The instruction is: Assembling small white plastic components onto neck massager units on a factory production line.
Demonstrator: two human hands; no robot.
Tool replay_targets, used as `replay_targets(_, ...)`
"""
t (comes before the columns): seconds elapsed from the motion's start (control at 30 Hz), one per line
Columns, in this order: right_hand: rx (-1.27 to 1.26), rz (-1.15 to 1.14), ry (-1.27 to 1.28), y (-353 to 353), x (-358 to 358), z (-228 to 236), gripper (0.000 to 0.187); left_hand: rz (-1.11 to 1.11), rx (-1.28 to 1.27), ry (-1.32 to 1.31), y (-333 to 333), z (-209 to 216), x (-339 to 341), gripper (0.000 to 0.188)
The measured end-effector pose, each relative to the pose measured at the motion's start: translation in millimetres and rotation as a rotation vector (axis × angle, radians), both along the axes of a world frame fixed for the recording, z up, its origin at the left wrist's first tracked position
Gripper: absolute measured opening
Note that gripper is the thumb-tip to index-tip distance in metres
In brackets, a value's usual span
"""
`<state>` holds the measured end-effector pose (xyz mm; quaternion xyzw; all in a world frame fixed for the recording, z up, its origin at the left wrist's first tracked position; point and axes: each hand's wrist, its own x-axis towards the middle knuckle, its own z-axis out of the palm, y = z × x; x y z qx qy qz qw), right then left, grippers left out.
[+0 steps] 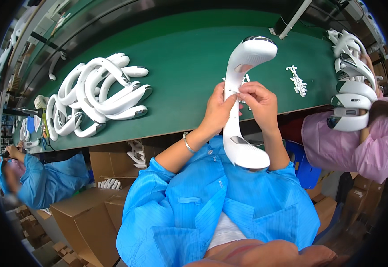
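Note:
A white C-shaped neck fan (pixel 235 80) stands up before me, its slim middle band between my hands and its two broad, dark-tipped ends at top and bottom. My left hand (pixel 217 111) is wrapped round that band from the left, the thumb lying on its face. From the right, my right hand (pixel 261 104) is closed in a pinch against the band; whatever its fingertips hold, if anything, is too small to make out. Behind the fan, partly hidden by it and my hand, lie some small white plastic pieces (pixel 246 79) on the green table.
Several white neck fans (pixel 98 91) lie heaped on the green table (pixel 176 66) to the left. A cluster of small white parts (pixel 297 82) is to the right. More fans (pixel 352 95) pile up by a pink-sleeved person (pixel 336 138). Cardboard boxes (pixel 87 218) stand below.

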<state>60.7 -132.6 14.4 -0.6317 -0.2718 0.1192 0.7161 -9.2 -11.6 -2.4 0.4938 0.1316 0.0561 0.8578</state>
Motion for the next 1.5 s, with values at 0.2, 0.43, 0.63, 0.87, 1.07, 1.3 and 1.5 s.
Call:
replay_targets(0.2, -0.062, -0.039, 0.098, 3, -13, 11, 0.016, 0.003, 0.053, -0.064, -3, -3, -5, 0.031)
replay_targets(0.43, -0.278, 0.02, -0.166, -3, -11, 7, 0.032, 0.054, 0.066, -0.052, -1, -5, -6, 0.035)
replay_targets(0.63, -0.038, 0.072, 0.268, -6, -8, 5, 0.016, 0.058, 0.073, -0.037, 0, -8, -6, 0.034)
replay_targets(0.87, 0.056, 0.009, 0.239, 4, -18, -2, 0.009, 0.036, 0.109, -0.083, -4, -9, -11, 0.034)
replay_targets(1.07, 0.132, -0.1, 0.148, 11, -34, -13, 0.011, 0.129, 0.305, -0.216, -5, -8, -19, 0.037)
replay_targets(1.3, -0.153, -0.203, -0.066, 0, -28, -22, 0.012, 0.092, 0.414, -0.238, -3, 0, -28, 0.039)
replay_targets(1.5, -0.225, -0.19, -0.058, -7, -26, -25, 0.022, 0.069, 0.366, -0.268, -4, -4, -28, 0.038)
